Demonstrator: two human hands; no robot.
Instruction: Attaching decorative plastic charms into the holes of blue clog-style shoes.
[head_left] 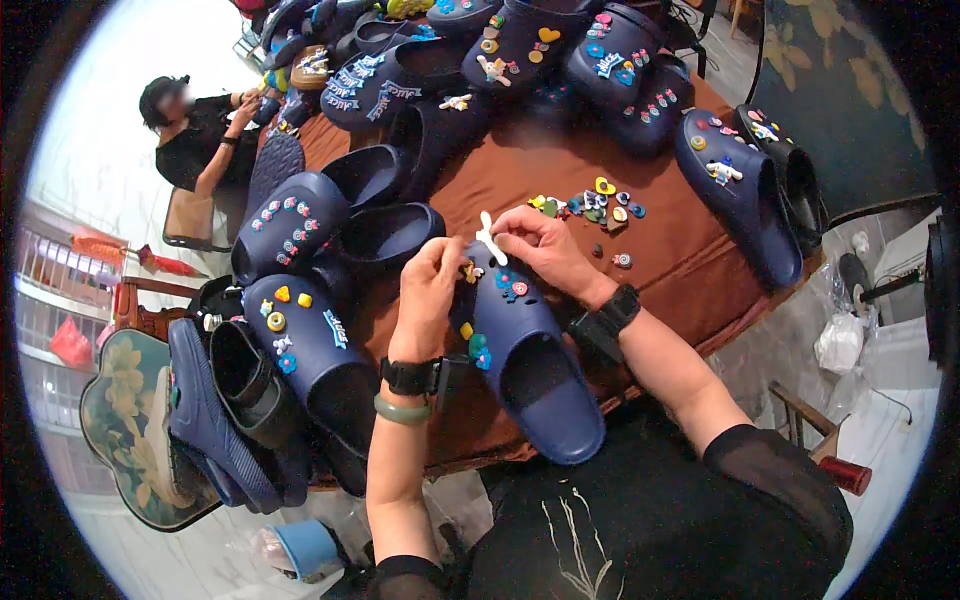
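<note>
The right hand (535, 243) pinches a small white charm (489, 238) between closed fingers, just above the toe of a navy clog (535, 370) lying on the brown worktop (680, 250). The left hand (430, 285) grips the clog's toe, fingers curled against it. Loose charms (590, 205) lie near beyond.

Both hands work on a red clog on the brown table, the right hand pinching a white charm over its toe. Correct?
Not quite. The head view shows the clog is navy blue, not red. The rest holds: both the left hand and right hand are at its toe on the brown table, the right pinching a white charm.
</note>
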